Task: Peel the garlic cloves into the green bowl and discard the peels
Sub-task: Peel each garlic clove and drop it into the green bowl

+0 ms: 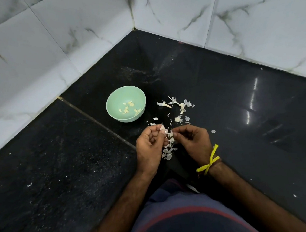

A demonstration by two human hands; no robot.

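Note:
A green bowl (113, 102) stands on the black counter and holds several peeled garlic cloves (130, 108). Just in front of it, my left hand (149, 147) pinches a garlic clove (162, 128) with papery skin hanging from it. My right hand (193, 142) faces the left hand and pinches the loose skin at its fingertips. Thin white peels (168, 152) lie or dangle below, between the two hands. More peels and garlic stems (177, 108) are scattered on the counter to the right of the bowl.
The black stone counter (239, 109) fills a corner formed by white marbled wall tiles (33, 52). Small white flecks (29, 184) dot the counter at the left. A yellow thread (210, 163) is tied around my right wrist.

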